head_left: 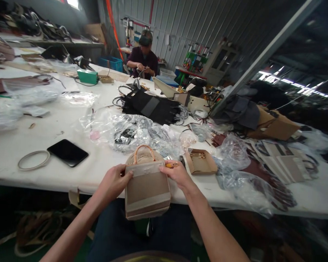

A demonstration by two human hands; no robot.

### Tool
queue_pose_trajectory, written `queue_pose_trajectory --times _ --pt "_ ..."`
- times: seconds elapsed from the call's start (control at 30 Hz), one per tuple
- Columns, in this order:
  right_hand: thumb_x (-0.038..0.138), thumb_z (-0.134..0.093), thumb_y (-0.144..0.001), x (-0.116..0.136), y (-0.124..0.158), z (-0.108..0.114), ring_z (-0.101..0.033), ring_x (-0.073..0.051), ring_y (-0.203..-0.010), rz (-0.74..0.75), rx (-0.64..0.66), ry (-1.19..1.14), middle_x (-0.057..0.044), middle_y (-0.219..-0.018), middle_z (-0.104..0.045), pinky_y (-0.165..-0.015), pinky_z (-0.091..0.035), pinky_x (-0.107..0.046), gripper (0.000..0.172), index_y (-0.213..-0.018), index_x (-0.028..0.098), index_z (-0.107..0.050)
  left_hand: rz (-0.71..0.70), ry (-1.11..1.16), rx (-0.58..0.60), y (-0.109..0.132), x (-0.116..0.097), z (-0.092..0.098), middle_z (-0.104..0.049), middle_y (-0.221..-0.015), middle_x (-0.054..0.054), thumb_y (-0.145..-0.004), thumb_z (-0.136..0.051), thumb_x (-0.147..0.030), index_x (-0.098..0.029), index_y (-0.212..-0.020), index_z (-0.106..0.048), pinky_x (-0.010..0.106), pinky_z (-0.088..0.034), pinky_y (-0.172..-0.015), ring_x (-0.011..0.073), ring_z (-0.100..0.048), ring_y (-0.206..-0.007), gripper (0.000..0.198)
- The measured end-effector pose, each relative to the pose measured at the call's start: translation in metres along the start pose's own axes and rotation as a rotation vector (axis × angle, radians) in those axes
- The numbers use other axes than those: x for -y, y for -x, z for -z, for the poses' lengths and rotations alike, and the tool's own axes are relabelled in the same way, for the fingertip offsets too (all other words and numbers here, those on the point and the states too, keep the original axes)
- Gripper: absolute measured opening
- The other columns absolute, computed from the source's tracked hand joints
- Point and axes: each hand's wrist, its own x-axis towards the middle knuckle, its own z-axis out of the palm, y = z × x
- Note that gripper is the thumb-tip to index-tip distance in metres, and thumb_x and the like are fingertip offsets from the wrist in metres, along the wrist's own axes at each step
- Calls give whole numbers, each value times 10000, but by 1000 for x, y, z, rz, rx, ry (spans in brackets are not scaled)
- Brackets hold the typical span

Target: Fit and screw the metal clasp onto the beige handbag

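Observation:
A small beige handbag (147, 189) with pale bands and a tan loop handle is held upright over my lap, at the near edge of the white table (43, 171). My left hand (115, 181) grips its upper left corner, fingers closed on the top edge. My right hand (176, 173) is closed on the upper right corner and also pinches a small orange-handled tool (171, 165). An open brown cardboard box (200, 162) with small metal fittings lies just right of my right hand.
A black phone (67, 152) and a pale ring (33, 160) lie at the left. Crumpled clear plastic bags (131, 133) and black bags (153, 106) fill the middle. More bag parts in plastic lie at the right. A seated person (142, 62) works at the far end.

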Motion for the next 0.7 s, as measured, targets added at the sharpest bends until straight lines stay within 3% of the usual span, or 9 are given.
queue_pose_trajectory --times 0.1,0.23,0.3,0.33,0.4,0.47,0.53,0.63,0.7 --pt "436 -964 -641 2 -11 -2 -675 -186 -703 13 -33 54 -82 -847 -815 -657 -496 -280 426 -935 138 -885 -72 -125 -96 -18 8 -3 -671 -1011 148 -854 -621 -507 -218 -725 -708 488 -563 -965 369 -682 -1029 327" --pt "417 -856 -666 8 -21 -4 -664 -193 -679 15 -75 175 -72 -812 -804 -635 -476 -285 377 -918 138 -884 -81 -152 -133 -37 17 -13 -641 -994 180 -865 -584 -435 -227 -687 -645 554 -565 -1062 413 -661 -1124 281" --pt "418 -838 -695 7 -24 -3 -663 -200 -681 34 -86 250 -60 -795 -794 -629 -467 -286 347 -910 149 -885 -96 -126 -159 -40 20 -17 -653 -1162 210 -889 -593 -417 -171 -898 -757 571 -533 -1140 419 -640 -1226 296" --pt "417 -835 -719 6 -25 -1 -667 -205 -692 50 -89 302 -55 -791 -790 -634 -470 -288 327 -916 161 -890 -89 -93 -162 -40 21 -19 -643 -1261 216 -894 -616 -408 -141 -1109 -788 569 -520 -1168 408 -635 -1255 384" --pt "410 -848 -756 4 -27 2 -689 -229 -770 118 -119 449 -60 -840 -795 -688 -504 -303 279 -927 195 -902 -46 -11 -150 -38 23 -20 -614 -1381 210 -880 -671 -387 -140 -1508 -663 557 -523 -1173 374 -646 -1241 675" --pt "410 -874 -768 2 -30 6 -706 -256 -904 209 -163 606 -79 -969 -801 -811 -550 -332 239 -916 225 -905 5 71 -132 -36 22 -19 -607 -1414 204 -858 -700 -374 -164 -1628 -559 534 -554 -1127 345 -664 -1186 811" --pt "413 -901 -750 0 -33 9 -702 -264 -1009 255 -182 620 -84 -1107 -785 -930 -564 -357 313 -1006 233 -905 29 140 -131 -34 20 -18 -622 -1408 194 -847 -689 -373 -169 -1559 -610 503 -582 -1068 334 -674 -1167 744" --pt "432 -900 -769 -4 -33 13 -701 -254 -1101 255 -103 463 -80 -1256 -759 -1013 -562 -371 559 -1291 236 -851 34 201 -107 -33 16 -15 -674 -1361 160 -845 -669 -393 -180 -1339 -719 461 -602 -980 329 -695 -1127 540" --pt "445 -870 -830 -5 -31 15 -693 -258 -1183 286 -38 420 -87 -1312 -745 -1079 -541 -382 542 -1330 241 -839 31 221 -66 -33 13 -13 -709 -1332 137 -842 -670 -414 -190 -1223 -767 449 -601 -944 325 -709 -1079 453"
